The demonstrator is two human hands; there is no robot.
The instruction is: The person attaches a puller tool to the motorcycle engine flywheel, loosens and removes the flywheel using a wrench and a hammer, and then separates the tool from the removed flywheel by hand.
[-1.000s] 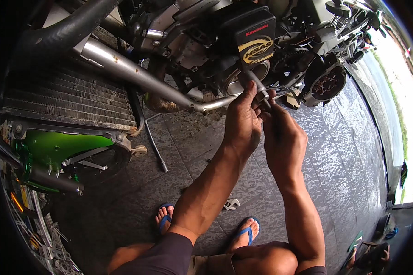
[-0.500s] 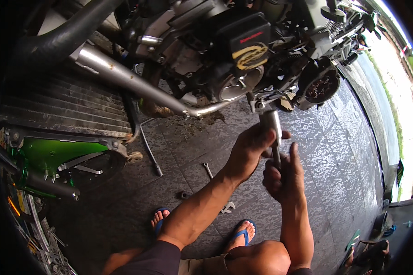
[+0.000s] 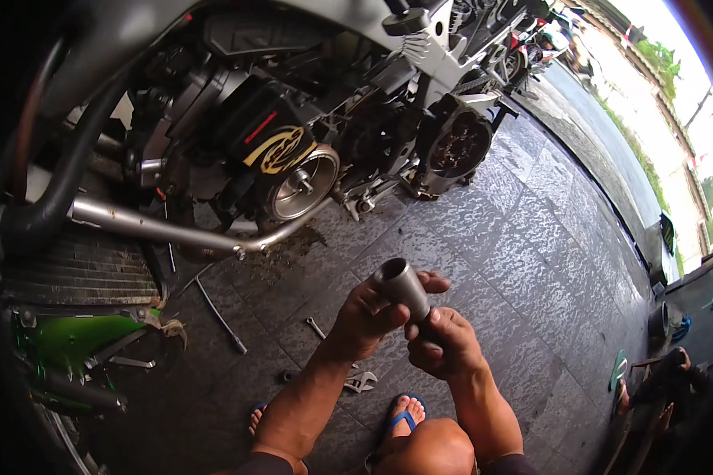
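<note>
A grey metal tubular socket is in both hands, its open end tilted up toward the motorcycle. My left hand grips its upper part, with some fingers lifted behind it. My right hand has its fingers curled around the lower end, where a narrower dark part is partly hidden. Above and to the left sits the engine, with a black cover bearing a yellow decal and a round silver ring with a central bolt. A silver pipe runs below it.
A radiator and green panel are at left. A bent bar wrench, spanner and adjustable wrench lie on tiles. A round open housing hangs behind. Another person sits at lower right.
Both hands have drawn down and left, away from the engine, carrying the socket, which now tilts with its open end upward. The view has swung toward the right.
</note>
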